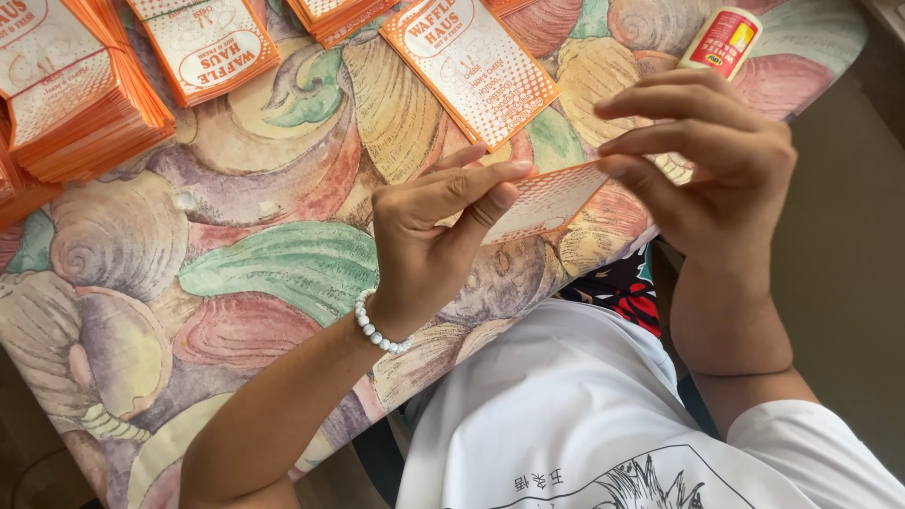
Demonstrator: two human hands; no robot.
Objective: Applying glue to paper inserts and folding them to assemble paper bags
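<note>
Two bare hands are holding one orange-and-white printed paper sleeve (547,200) above the near edge of a table covered in a shell-patterned cloth (264,264). The left hand (434,236) is pinching the sleeve's nearer end, thumb lying along its upper face and fingers curled beneath; the right hand (707,160) is closing thumb and bent fingers on the farther end, with the upper fingers stretched loosely over it. The sleeve is hanging clear of the cloth, its long axis running from lower left to upper right in the head view, its dotted face tilted up toward the camera; which end is the open one cannot be told. A single flat sleeve (469,58) is lying on the cloth beyond the hands, stacks of like sleeves (75,104) are sitting at the far left and along the top edge, and a small red-and-yellow glue bottle (721,40) is lying near the far right corner. Judging the risks: the paper is thin, so uneven pinching is likely to be creasing or tearing it; because the sleeve is sitting over the table's edge, a loosened grip could be dropping it into the lap; and a sweeping elbow could be toppling the near stacks.
</note>
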